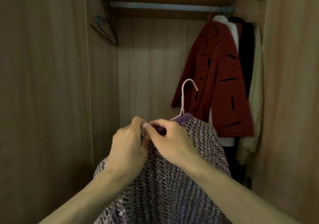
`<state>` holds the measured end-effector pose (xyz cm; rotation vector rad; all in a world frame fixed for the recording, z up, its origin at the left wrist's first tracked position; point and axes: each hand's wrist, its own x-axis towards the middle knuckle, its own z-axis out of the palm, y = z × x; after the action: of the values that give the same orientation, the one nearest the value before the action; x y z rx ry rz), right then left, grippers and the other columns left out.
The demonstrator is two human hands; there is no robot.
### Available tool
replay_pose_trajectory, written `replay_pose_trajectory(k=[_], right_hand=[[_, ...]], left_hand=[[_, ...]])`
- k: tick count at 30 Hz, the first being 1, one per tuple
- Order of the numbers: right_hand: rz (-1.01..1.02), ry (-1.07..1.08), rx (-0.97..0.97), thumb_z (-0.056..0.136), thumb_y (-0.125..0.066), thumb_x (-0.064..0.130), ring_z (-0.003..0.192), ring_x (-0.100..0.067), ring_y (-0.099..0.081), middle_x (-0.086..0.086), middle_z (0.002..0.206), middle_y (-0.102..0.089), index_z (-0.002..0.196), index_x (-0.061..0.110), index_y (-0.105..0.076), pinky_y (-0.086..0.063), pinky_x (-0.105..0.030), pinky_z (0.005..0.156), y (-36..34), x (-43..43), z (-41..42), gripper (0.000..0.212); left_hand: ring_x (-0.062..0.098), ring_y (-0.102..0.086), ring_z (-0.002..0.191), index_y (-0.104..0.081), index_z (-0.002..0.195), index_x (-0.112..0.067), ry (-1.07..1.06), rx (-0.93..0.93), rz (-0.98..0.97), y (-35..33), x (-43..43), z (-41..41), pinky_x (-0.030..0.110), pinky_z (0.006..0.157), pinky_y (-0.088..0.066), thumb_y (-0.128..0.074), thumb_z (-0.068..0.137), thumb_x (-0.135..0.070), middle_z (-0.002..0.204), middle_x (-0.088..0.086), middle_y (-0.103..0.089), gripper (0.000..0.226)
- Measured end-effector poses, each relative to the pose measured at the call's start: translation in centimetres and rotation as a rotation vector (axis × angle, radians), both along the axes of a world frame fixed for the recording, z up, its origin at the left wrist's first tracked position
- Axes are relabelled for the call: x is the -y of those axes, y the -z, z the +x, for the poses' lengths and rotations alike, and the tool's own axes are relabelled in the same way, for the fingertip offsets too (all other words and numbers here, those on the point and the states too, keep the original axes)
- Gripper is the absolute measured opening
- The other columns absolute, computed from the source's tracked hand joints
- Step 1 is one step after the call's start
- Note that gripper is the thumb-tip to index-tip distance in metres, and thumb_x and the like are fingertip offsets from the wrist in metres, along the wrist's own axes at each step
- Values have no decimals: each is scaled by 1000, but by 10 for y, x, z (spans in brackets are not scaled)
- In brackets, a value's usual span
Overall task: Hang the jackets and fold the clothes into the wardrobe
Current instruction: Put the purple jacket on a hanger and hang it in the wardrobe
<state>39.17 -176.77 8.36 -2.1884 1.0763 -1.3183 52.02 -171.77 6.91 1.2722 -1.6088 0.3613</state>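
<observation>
Head view: the camera looks into an open wardrobe (pixel 51 85) with brown wood-grain walls. At 6 o'clock from the middle of the view, 2 bare forearms reach in and meet over a lilac jacket (pixel 172 189) of glittery open-weave cloth. The jacket sits on a pink hanger (pixel 187 92), whose hook stands upright above the purple collar (pixel 183 118), free of the rail. The left hand (pixel 127 147) has its grip closed, thumb and curled fingers pinching the cloth just below the collar. The right hand (pixel 172 142) is touching it at 3 o'clock, its grip also closed, fingers curled over the collar edge of the same jacket. The jacket hangs down from the hands to the bottom edge of the view.

At 12 o'clock a pale rail (pixel 164 7) runs across the top of the wardrobe. At 2 o'clock a red jacket (pixel 219 78) with black dashes hangs from it, and just beside it, further toward 3 o'clock, hang a white fluffy garment (pixel 222 20), a dark garment (pixel 246 59) and a cream garment (pixel 257 85). At 10 o'clock empty hangers (pixel 103 30) hang against the left wall.
</observation>
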Motion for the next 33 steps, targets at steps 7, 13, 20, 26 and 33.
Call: replay_pose_trajectory(k=[7,13,20,26,33], right_hand=[[43,-20,119,82,-73,32,63,0,-63,7,66,-70,69,24,-71,-46,-18,58,31,24,3,16],[93,-120,61,71,-62,3,62,-5,-55,2,77,-65,94,29,-54,-45,-29,61,40,35,-29,35],[-232,-27,-486,76,-50,-9,54,-9,-41,6,61,-39,102,26,-38,-29,-20,51,24,15,-86,45],[-220,-40,-535,83,-46,-7,65,-18,-43,-2,77,-52,107,30,-32,-41,-43,63,14,4,-105,46],[-235,-2,-438,88,-54,-6,67,-11,-57,-2,92,-69,112,24,-43,-45,-30,65,4,-2,-117,40]], left_hand=[[1,-65,86,-30,129,-36,248,-377,416,27,-23,-16,28,75,-58,-59,92,-7,94,-6,-67,55],[8,-71,79,-58,110,-31,345,-353,403,20,-13,6,40,77,-56,-59,95,-10,85,-9,-76,26],[23,-59,108,-62,118,-25,48,106,228,33,37,46,40,91,-47,-50,91,-22,111,-5,-68,29],[27,-51,120,-54,129,-23,-36,347,150,48,72,29,40,102,-27,-51,85,-36,124,-1,-60,46],[24,-61,91,-64,116,-11,214,122,-27,53,77,25,29,78,-43,-48,96,-27,101,3,-63,30]])
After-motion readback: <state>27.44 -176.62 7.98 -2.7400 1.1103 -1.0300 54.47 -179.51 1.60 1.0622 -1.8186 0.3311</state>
